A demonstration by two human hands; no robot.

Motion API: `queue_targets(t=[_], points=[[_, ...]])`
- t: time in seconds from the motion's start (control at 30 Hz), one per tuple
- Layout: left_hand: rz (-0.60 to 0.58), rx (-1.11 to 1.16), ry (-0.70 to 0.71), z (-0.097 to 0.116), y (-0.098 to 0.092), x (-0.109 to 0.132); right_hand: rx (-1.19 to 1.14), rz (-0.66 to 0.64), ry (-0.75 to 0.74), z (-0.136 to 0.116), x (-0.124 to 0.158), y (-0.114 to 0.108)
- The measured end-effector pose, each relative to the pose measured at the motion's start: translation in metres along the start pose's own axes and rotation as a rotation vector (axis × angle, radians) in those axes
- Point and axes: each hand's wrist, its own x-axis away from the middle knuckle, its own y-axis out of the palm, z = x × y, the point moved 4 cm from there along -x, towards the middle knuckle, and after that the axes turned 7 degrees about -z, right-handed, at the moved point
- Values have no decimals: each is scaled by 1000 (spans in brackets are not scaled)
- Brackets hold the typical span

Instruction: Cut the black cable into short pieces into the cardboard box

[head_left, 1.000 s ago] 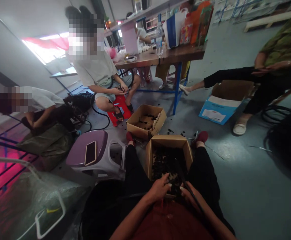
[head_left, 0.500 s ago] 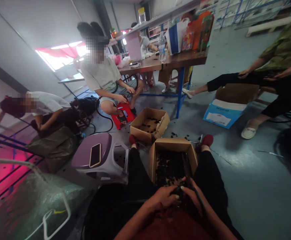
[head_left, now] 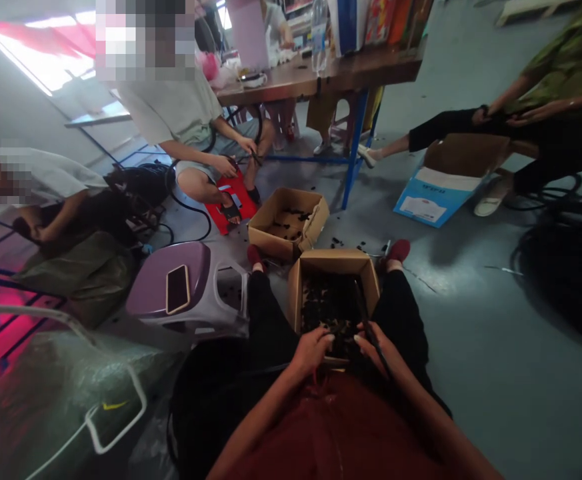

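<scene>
A cardboard box [head_left: 297, 293] stands between my knees, with many small black pieces [head_left: 321, 290] inside. My left hand [head_left: 313, 350] is over the near left part of the box, its fingers curled and pinched together. Whatever they hold is too dark and small to make out. On the right, my right hand [head_left: 377, 350] is closed around a long black strip [head_left: 363, 307]. The strip rises past the fingers over the box and runs back along my forearm. A gap separates the two hands.
A second cardboard box [head_left: 271, 239] with black scraps stands beyond. Left is a purple stool [head_left: 143, 283] bearing a phone [head_left: 177, 289]. A blue-white carton [head_left: 421, 200] and black coil [head_left: 565, 267] lie right. Co-workers sit around a wooden table [head_left: 341, 80].
My hands have moved apart and forward over the near box; before, they were together close to my body. The camera view has tilted downward. The black strip remains in my right hand.
</scene>
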Motion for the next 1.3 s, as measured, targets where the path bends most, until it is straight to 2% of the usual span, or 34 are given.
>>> queue_targets(t=[0.07,0.17,0.33,0.47,0.83,1.1,1.3], points=[[77,85,19,-2,-7,-1,56,-31,46,6,7,-10],[115,162,96,-3,-15,-2,146,-137,95,11,23,-17],[116,244,99,-9,-15,-8,188,-262,88,6,43,-8],[93,269,71,-13,-8,-10,198,-299,66,2,41,0],[45,302,43,-10,0,-9,243,-346,24,-4,32,1],[23,202,54,0,1,-8,220,-384,35,-14,34,2],[-41,81,79,1,0,-9,243,-409,42,-9,32,3]])
